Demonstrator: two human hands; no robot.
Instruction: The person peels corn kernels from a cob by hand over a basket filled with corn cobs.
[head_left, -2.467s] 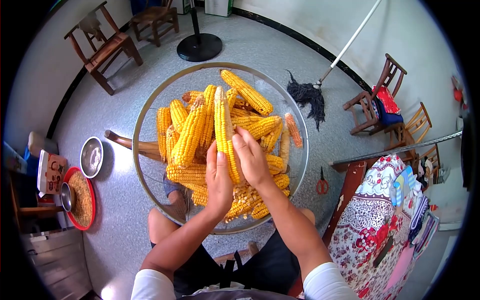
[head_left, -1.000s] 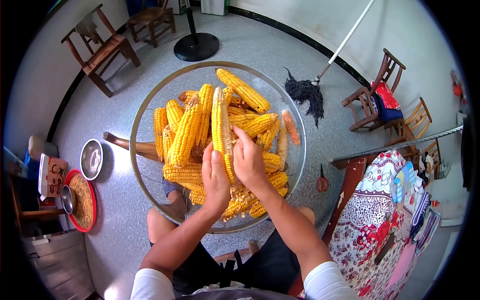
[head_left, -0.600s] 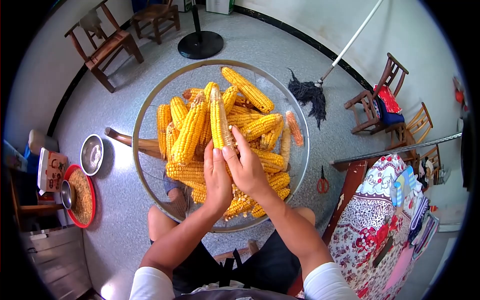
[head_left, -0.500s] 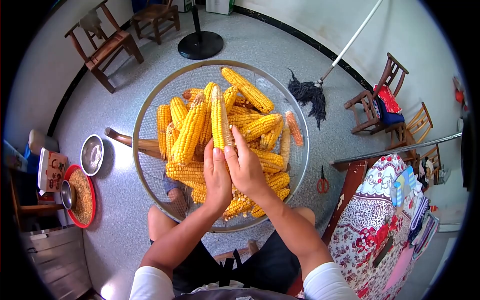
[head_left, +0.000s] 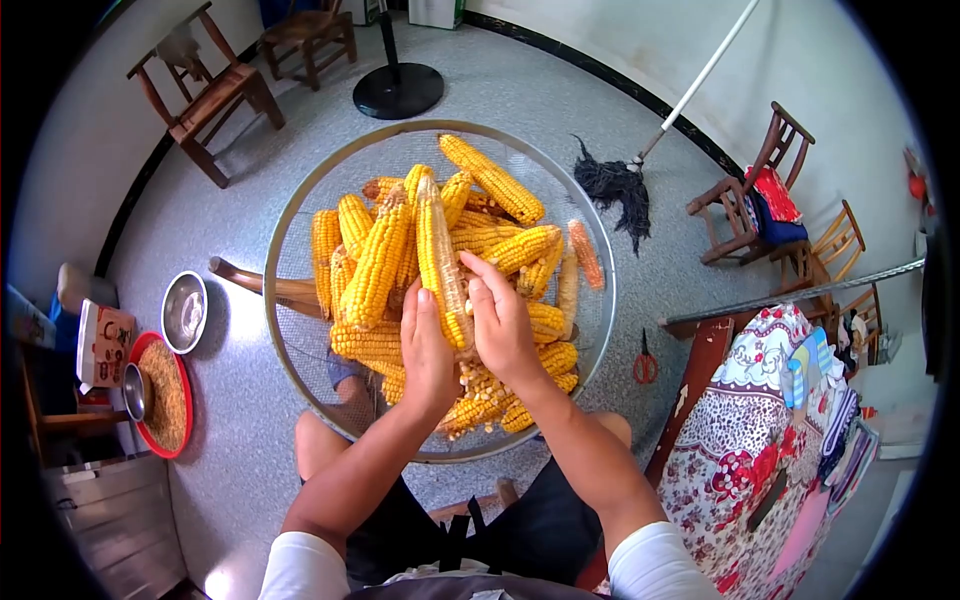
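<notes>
Over a round mesh sieve (head_left: 292, 385) heaped with yellow corn cobs, both hands hold one ear of corn (head_left: 436, 255), its tip pointing away from me. Part of its right side shows bare cob where kernels are gone. My left hand (head_left: 427, 345) is closed around the ear's lower left side. On its right side, my right hand (head_left: 500, 325) grips it with the thumb and curled fingers. Loose kernels (head_left: 480, 383) lie on the cobs below my hands. A stripped reddish cob (head_left: 586, 254) and a pale cob (head_left: 568, 294) lie at the sieve's right.
At the left are a metal bowl (head_left: 184, 312), a red basin of grain (head_left: 184, 440) and a box (head_left: 104, 346). Scissors (head_left: 645, 368) lie on the floor at right, near a floral cloth (head_left: 720, 450). Behind are a mop (head_left: 615, 190), a black round base (head_left: 398, 92) and wooden chairs (head_left: 225, 90).
The held ear now tilts more, its lower end shifted right. My thumbs have moved apart, and more of the bare strip on the ear shows than half a second ago.
</notes>
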